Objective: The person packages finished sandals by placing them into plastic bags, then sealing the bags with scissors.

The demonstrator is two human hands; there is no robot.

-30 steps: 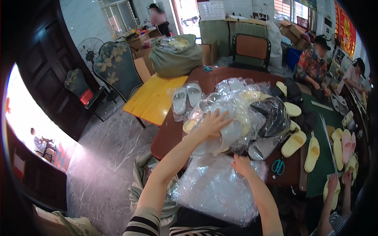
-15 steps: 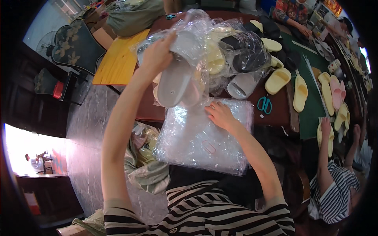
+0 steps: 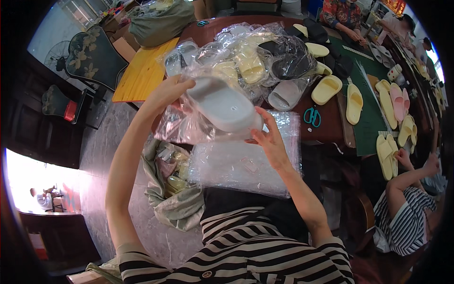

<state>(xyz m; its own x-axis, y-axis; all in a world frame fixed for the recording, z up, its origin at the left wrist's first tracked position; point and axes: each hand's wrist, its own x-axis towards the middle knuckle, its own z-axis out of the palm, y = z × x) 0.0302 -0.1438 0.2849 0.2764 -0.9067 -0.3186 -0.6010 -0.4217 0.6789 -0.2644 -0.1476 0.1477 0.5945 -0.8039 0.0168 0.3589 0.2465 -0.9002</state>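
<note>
A light grey slipper (image 3: 224,105) in a clear plastic bag hangs tilted over the table's near edge. My left hand (image 3: 168,92) is closed on the bag and slipper at its upper left end. At the other end, my right hand (image 3: 272,144) has its thumb and fingers around the slipper's rounded tip. Below them lies a stack of clear plastic bags (image 3: 231,165), partly covered by the slipper. Beyond, a heap of bagged slippers (image 3: 250,66) in grey, yellow and black covers the tabletop.
Teal scissors (image 3: 312,117) lie right of the bag stack, near loose yellow slippers (image 3: 326,90). An open sack (image 3: 177,208) with wrapped items stands on the floor at left. A yellow wooden board (image 3: 144,71) adjoins the table. Other people work along the right side.
My left hand has brought the bagged grey slipper down from the heap toward me and turned it. My right hand has lifted off the bag stack to the slipper's end.
</note>
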